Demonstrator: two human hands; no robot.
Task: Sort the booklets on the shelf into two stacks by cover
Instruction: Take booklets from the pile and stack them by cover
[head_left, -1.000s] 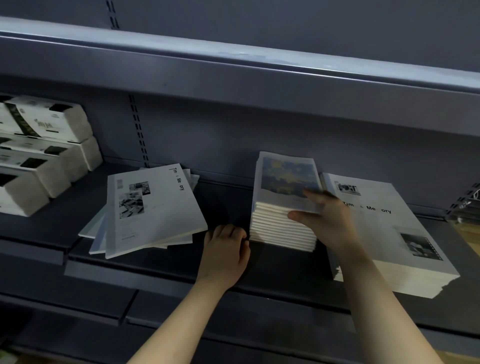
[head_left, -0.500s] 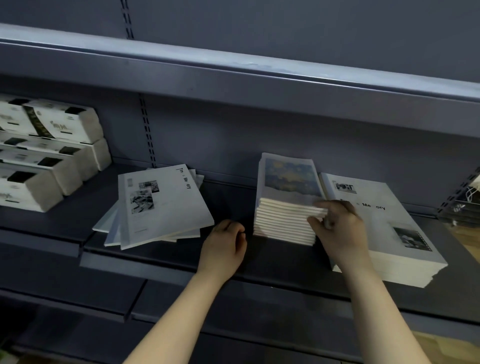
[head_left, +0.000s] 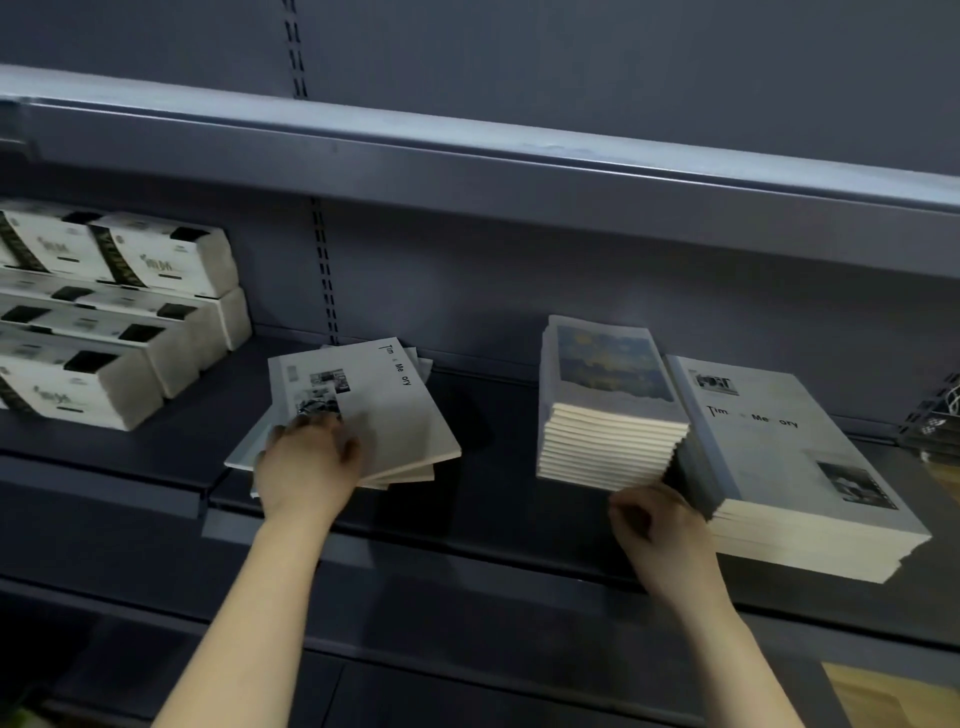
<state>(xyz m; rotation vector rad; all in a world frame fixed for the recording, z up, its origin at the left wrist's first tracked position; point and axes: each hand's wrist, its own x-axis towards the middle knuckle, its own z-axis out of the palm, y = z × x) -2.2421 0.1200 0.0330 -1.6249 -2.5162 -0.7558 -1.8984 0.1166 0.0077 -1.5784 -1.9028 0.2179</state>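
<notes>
Trouble could come from the fanned pile of white photo-cover booklets (head_left: 384, 410) on the dark grey metal shelf (head_left: 493, 447): left hand (head_left: 306, 462) lies on it, grip unclear, and a careless tug would spill it. Right hand (head_left: 660, 525), fingers (head_left: 631, 512) curled and empty, sits by the tall blue-painted-cover stack (head_left: 608, 415).

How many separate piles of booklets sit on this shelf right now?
3: a fanned loose pile under the left hand, a neat blue-cover stack mid-shelf, and a white-cover stack right beside it. More may lie out of frame.
</notes>
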